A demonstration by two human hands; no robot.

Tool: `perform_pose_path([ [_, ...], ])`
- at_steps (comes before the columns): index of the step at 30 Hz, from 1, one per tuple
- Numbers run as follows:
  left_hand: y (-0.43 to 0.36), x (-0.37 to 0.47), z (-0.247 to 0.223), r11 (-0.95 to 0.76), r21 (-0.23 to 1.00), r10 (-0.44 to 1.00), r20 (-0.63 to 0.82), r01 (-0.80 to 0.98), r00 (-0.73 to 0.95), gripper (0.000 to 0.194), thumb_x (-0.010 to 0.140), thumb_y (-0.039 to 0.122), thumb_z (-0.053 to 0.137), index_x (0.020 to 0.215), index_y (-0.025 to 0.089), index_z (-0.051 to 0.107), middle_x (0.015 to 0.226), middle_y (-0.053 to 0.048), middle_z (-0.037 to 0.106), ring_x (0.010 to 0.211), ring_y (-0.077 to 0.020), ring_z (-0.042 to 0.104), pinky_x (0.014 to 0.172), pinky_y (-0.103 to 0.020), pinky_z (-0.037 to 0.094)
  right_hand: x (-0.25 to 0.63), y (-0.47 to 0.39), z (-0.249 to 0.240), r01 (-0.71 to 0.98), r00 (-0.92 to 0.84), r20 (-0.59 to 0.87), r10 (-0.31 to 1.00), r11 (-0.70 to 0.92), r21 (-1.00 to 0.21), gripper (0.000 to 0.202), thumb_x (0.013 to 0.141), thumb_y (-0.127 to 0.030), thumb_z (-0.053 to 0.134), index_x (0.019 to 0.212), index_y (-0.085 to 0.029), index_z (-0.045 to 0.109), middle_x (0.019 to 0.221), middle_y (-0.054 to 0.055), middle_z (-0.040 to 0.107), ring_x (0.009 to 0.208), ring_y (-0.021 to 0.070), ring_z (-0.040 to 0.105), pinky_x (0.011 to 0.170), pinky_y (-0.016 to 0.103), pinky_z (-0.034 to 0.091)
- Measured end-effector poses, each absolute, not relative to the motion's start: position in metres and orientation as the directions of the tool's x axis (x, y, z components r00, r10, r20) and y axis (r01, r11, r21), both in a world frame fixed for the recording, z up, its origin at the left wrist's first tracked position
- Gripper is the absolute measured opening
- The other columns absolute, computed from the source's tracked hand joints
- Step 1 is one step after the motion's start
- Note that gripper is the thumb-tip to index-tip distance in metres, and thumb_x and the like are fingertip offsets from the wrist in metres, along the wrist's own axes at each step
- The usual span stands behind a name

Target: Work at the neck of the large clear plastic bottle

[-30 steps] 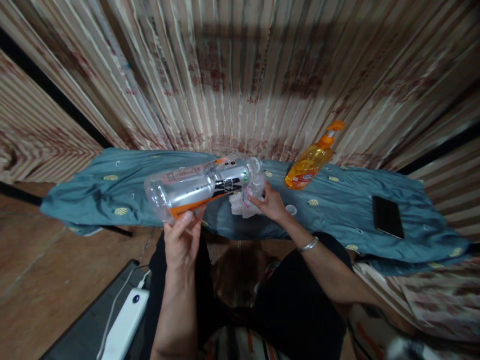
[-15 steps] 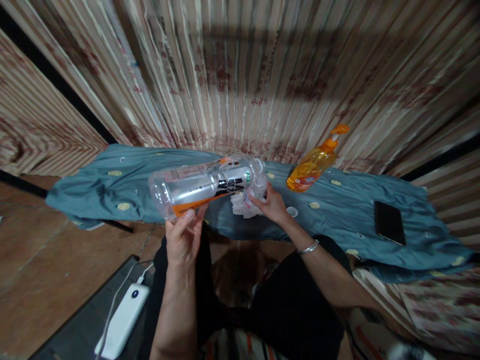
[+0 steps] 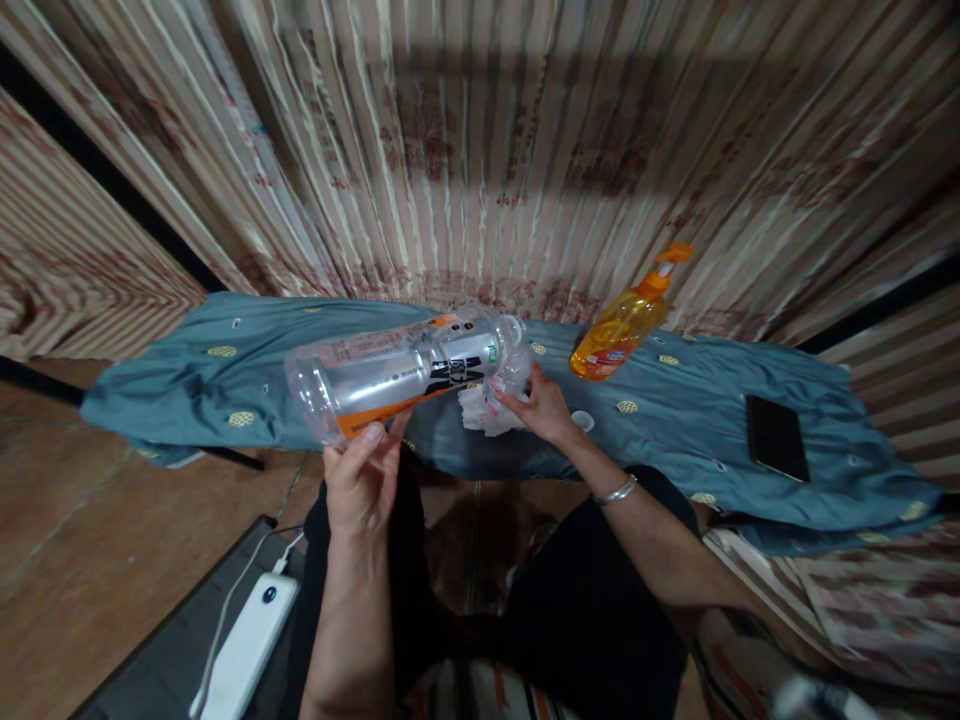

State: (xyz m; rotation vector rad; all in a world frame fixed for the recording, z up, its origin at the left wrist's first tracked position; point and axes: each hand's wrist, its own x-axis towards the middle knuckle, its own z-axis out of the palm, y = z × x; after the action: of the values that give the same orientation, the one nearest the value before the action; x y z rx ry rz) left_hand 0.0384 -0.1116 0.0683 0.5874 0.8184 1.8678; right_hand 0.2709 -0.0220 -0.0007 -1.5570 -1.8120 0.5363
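Note:
My left hand (image 3: 365,470) is closed round the underside of a large clear plastic bottle (image 3: 405,372) with a silver and orange label. The bottle lies nearly level, its neck pointing right. My right hand (image 3: 541,404) grips a small clear plastic bottle (image 3: 514,374) right at the large bottle's mouth. The two necks overlap in view, and I cannot tell whether they touch. Below them, a crumpled white tissue (image 3: 484,412) rests on the cloth. A small whitish cap (image 3: 583,421) lies beside my right wrist.
An orange pump bottle (image 3: 617,330) stands on the blue-green cloth (image 3: 165,372) behind my right hand. A black phone (image 3: 776,437) lies at the right. A white power bank (image 3: 251,640) with a cable sits low on the left. A patterned curtain (image 3: 465,180) hangs behind.
The view has shifted slightly, and the large bottle sits a little further left in it. Both hands keep their grips.

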Motion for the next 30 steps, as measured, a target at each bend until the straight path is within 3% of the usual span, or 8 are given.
perform_pose_path([
  [3,-0.1118,0.0377,0.0671,-0.297,0.753,0.909,0.035,-0.587,-0.414,0.046,0.049,0.024,0.094,0.088,0.027,0.069,0.078,0.006,0.072,0.09,-0.0182,0.069,0.106,-0.047,0.049,0.2714,-0.0218,-0.0018,0.697,-0.056,0.24,0.969,0.21,-0.686,0.058,0.082,-0.045,0.072,0.132,-0.021,0.055,0.107,0.008,0.077,0.093,0.0277,0.073,0.081,0.037,0.056],
  [9,-0.1108,0.0381,0.0664,-0.309,0.764,0.912,0.068,-0.566,-0.405,0.048,0.052,0.025,0.093,0.095,0.028,0.07,0.089,0.002,0.074,0.108,-0.0245,0.067,0.106,-0.049,0.048,0.2719,-0.021,-0.0009,0.703,-0.075,0.225,0.972,0.211,-0.679,0.063,0.082,-0.045,0.072,0.136,-0.02,0.051,0.107,0.008,0.077,0.091,0.0273,0.073,0.079,0.036,0.056],
  [17,-0.1108,0.0372,0.0654,-0.299,0.764,0.913,0.056,-0.571,-0.404,0.041,0.051,0.027,0.094,0.083,0.026,0.069,0.076,0.004,0.07,0.09,-0.0193,0.069,0.095,-0.041,0.055,0.2725,-0.0221,-0.0027,0.708,-0.066,0.212,0.975,0.196,-0.678,0.068,0.083,-0.043,0.071,0.141,-0.017,0.048,0.107,0.009,0.076,0.09,0.0272,0.073,0.078,0.036,0.055],
  [23,-0.1106,0.035,0.0636,-0.291,0.766,0.922,0.065,-0.574,-0.381,0.046,0.054,0.026,0.093,0.093,0.028,0.069,0.091,0.003,0.074,0.104,-0.0222,0.068,0.103,-0.045,0.05,0.2725,-0.022,-0.002,0.699,-0.075,0.214,0.974,0.204,-0.685,0.067,0.082,-0.044,0.071,0.14,-0.017,0.048,0.106,0.008,0.075,0.089,0.0269,0.072,0.078,0.036,0.055],
  [30,-0.1109,0.0366,0.0661,-0.298,0.753,0.914,0.047,-0.587,-0.403,0.049,0.052,0.023,0.093,0.096,0.028,0.071,0.092,0.003,0.075,0.093,-0.0202,0.07,0.094,-0.041,0.056,0.2727,-0.0219,-0.0051,0.694,-0.083,0.242,0.967,0.23,-0.682,0.065,0.083,-0.043,0.07,0.14,-0.019,0.048,0.106,0.007,0.076,0.091,0.0278,0.073,0.079,0.038,0.056],
])
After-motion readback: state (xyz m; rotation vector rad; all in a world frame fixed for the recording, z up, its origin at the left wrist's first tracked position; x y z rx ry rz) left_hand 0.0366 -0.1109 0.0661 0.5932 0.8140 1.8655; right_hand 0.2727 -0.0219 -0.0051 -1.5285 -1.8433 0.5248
